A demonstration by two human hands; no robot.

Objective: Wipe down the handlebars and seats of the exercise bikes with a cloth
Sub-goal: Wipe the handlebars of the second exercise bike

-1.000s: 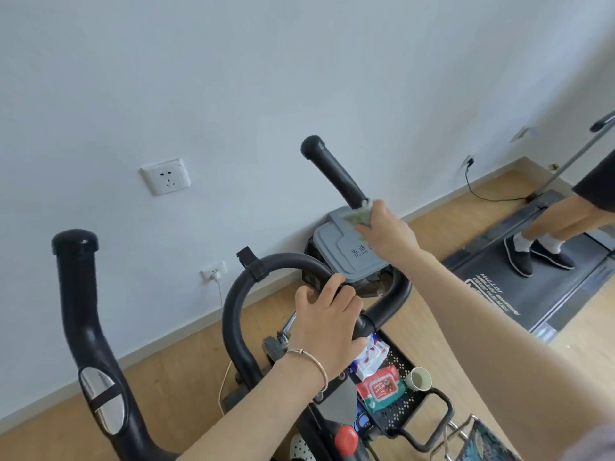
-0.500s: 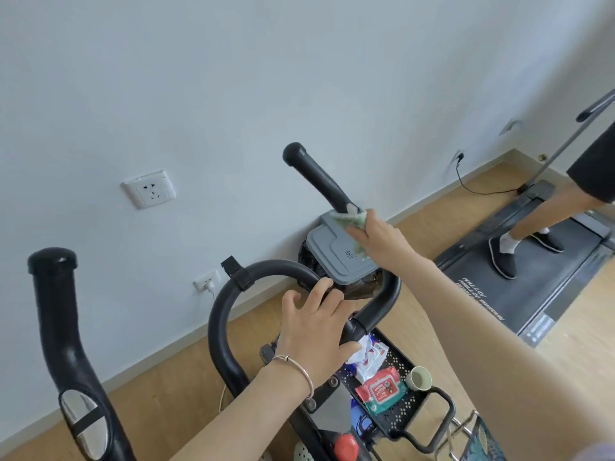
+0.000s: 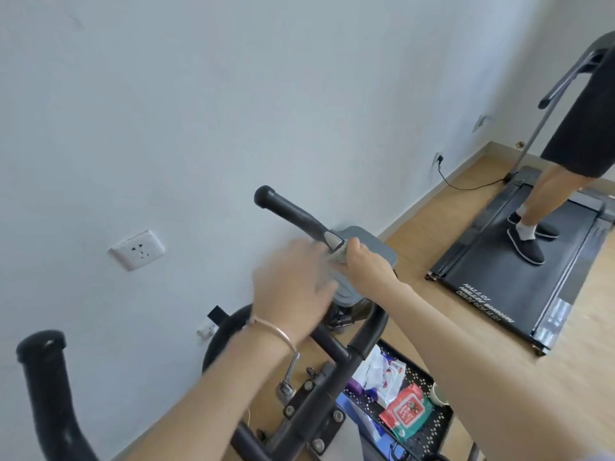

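Cloth [image 3: 337,255] gripped in our curled right hand [image 3: 366,262] presses the raised handlebar [image 3: 293,211] while our blurred left hand [image 3: 293,282] hovers loose-fingered just beside it, and we judge that, with nothing steadying the bike [image 3: 319,405], the cloth could slip off mid-stroke.

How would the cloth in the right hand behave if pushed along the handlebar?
Probably floppy: the cloth is bunched inside the right hand against the handlebar. Likely light: one hand alone holds it. It may slide easily on that smooth-looking surface.
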